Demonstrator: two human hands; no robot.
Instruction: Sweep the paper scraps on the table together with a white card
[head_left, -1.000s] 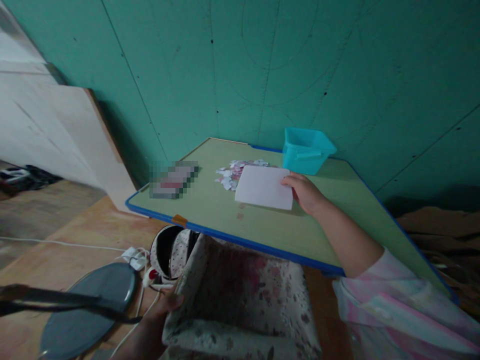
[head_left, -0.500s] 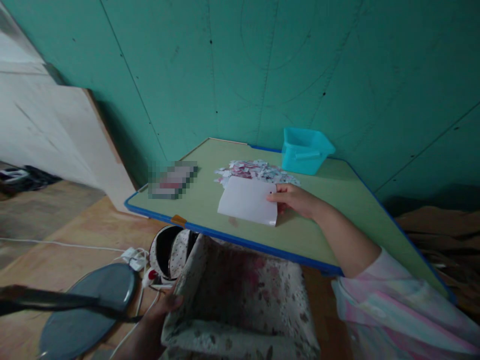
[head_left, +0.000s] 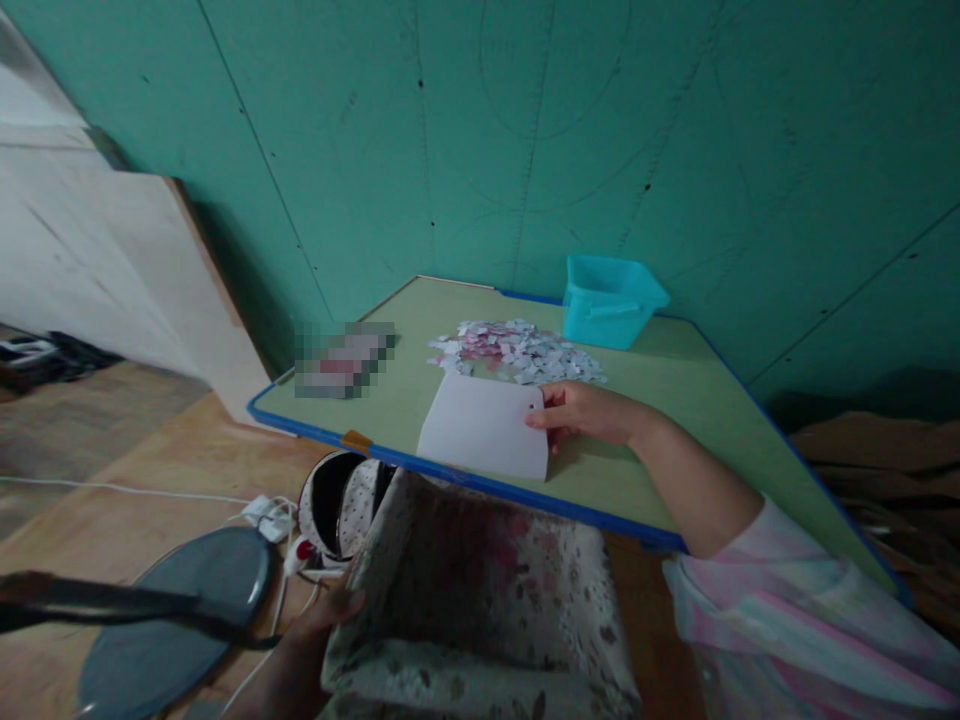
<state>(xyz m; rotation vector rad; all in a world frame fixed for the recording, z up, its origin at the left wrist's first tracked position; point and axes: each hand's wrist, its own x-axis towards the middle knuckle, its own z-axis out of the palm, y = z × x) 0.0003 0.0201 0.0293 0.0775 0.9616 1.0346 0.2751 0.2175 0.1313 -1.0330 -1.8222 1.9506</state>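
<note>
My right hand pinches the right edge of a white sheet of paper, which lies low over the front part of the green tabletop. Just behind the sheet spreads a pile of torn paper scraps, white and pink. Below the table's front edge, a fabric-lined basket with a leaf pattern stands open at the top. My left hand grips the basket's left rim, thumb showing; its other fingers are hidden.
A turquoise plastic bin stands at the back of the table by the green wall. A blurred-out flat item lies at the left. On the floor are a grey round lid, a power strip with cords and a patterned round case.
My right hand has drawn the paper sheet toward the table's front edge and slightly left, uncovering more of the scraps. My left hand and the basket stay in place.
</note>
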